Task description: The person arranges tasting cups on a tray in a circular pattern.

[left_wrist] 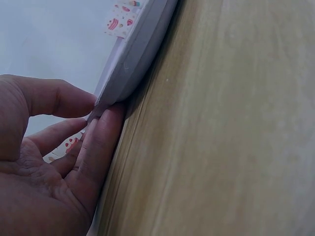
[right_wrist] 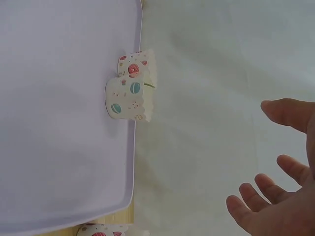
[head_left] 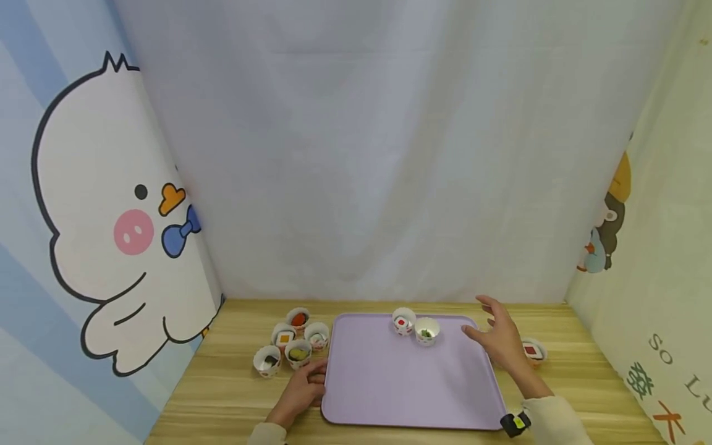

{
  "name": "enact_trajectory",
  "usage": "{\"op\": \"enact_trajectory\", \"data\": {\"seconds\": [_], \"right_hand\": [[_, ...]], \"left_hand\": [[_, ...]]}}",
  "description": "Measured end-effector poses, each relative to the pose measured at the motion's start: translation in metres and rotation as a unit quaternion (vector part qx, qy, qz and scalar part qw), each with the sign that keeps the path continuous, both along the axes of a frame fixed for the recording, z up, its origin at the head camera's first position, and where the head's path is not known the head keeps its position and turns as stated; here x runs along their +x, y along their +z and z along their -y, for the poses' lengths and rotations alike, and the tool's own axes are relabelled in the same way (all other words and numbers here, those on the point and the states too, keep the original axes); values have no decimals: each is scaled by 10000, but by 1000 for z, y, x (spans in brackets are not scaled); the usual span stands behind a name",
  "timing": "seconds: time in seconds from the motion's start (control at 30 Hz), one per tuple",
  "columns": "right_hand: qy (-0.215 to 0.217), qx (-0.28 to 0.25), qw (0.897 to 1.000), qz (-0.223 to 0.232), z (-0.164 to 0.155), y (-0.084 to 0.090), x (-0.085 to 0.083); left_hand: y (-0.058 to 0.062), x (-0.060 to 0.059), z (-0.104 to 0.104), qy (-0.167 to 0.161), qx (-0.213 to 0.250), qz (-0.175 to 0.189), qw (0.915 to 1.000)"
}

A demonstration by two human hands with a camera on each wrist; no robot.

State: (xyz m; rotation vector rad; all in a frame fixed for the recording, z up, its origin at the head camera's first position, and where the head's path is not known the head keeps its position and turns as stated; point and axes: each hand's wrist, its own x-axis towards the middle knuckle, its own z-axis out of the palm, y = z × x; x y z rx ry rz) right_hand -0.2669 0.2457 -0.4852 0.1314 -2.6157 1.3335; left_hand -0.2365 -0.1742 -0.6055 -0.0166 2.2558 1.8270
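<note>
A lilac tray [head_left: 389, 395] lies flat on the wooden table, with two patterned paper cups [head_left: 415, 326] at its far edge. My left hand [head_left: 305, 389] rests at the tray's left rim [left_wrist: 133, 64], thumb and fingers touching its edge. My right hand [head_left: 499, 337] hovers open above the tray's far right corner, fingers spread and holding nothing; in the right wrist view the fingers [right_wrist: 275, 196] stand apart from the two cups [right_wrist: 130, 93]. One more cup [head_left: 534, 351] with a red-topped piece sits on the table just right of that hand.
A cluster of several small cups [head_left: 290, 343] with toy food stands left of the tray. White cloth hangs behind the table [head_left: 584, 383], and cartoon-printed curtains close in both sides.
</note>
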Motion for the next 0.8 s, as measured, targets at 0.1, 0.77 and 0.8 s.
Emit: {"op": "enact_trajectory", "data": {"seconds": [0.1,0.77,0.8], "right_hand": [[-109,-7,9999,-96,-9,2,4],[-829,86,9965,-9,-64,6,17],[-842,57,9964,67,-67,5,17]], "left_hand": [[0,0,0,14,-45,9,10000],[1,0,0,-69,-47,-76,9999],[2,-1,0,-67,-44,-68,9999]]}}
